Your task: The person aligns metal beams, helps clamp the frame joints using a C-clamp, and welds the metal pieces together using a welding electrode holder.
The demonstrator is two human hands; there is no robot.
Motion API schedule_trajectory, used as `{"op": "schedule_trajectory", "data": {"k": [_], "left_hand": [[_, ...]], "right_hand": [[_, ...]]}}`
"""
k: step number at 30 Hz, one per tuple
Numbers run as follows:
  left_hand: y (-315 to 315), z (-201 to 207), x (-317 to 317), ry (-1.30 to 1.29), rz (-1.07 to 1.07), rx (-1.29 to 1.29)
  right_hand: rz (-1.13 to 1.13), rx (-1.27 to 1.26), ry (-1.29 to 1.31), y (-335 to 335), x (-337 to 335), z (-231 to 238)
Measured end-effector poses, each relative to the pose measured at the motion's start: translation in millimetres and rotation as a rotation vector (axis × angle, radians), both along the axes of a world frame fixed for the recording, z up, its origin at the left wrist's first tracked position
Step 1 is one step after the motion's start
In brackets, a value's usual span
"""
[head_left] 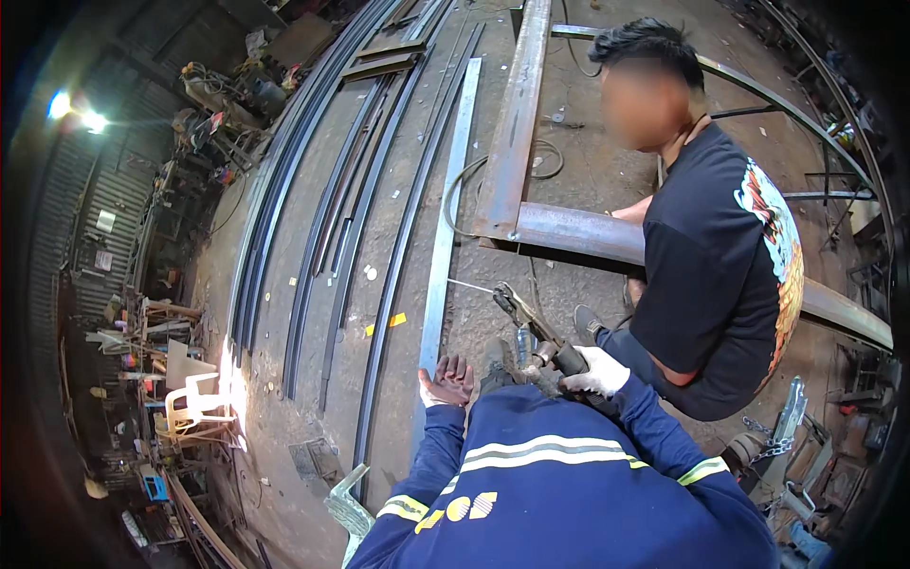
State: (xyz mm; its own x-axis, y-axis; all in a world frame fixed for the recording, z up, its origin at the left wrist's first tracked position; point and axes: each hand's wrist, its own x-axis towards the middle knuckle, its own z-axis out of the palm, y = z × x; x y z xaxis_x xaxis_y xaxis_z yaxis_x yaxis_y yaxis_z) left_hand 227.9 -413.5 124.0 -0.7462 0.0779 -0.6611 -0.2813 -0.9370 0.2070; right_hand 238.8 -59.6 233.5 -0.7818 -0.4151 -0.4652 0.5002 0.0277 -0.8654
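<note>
The dark, long clamp-like metal tool (536, 327) had a dull surface. The white glove (604, 373) looked like matt cloth, and so did the navy-blue jacket (569, 517). The brown steel beam (517, 123) appeared rusty and rough, whereas the long silver metal bar (449, 218) was smooth and slightly glossy.

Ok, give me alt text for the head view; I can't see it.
A gloved right hand holds a clamp-like tool gripping a thin rod, while the open left hand is near a long pale metal bar. At right, a co-worker in a black shirt is beside a rusty metal frame.
</note>
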Motion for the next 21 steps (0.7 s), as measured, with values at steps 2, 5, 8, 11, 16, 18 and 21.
{"op": "schedule_trajectory", "data": {"k": [2, 5, 8, 11, 16, 18, 21], "left_hand": [[11, -1, -7, -0.044, -0.047, -0.018], [2, -20, -4, 0.153, -0.317, -0.015], [2, -38, -5, 0.111, -0.622, -0.26], [40, 27, -18, 0.306, -0.941, -0.336], [69, 77, -33, 0.6, -1.274, -0.553], [68, 93, -40, 0.578, -1.291, -0.512], [68, 82, -42, 0.631, -1.209, -0.472]], "right_hand": [[0.015, 0.004, -0.026, 4, -2, 2], [0.034, 0.009, -0.013, -2, -6, 4], [0.011, -0.032, -0.034, -3, -8, 5], [-0.006, -0.011, -0.04, -1, -9, -3], [0.042, -0.037, 0.015, -10, -20, -6], [0.056, -0.079, -0.016, -12, -26, -15], [0.102, -0.027, 0.091, -17, -41, -17]]}}
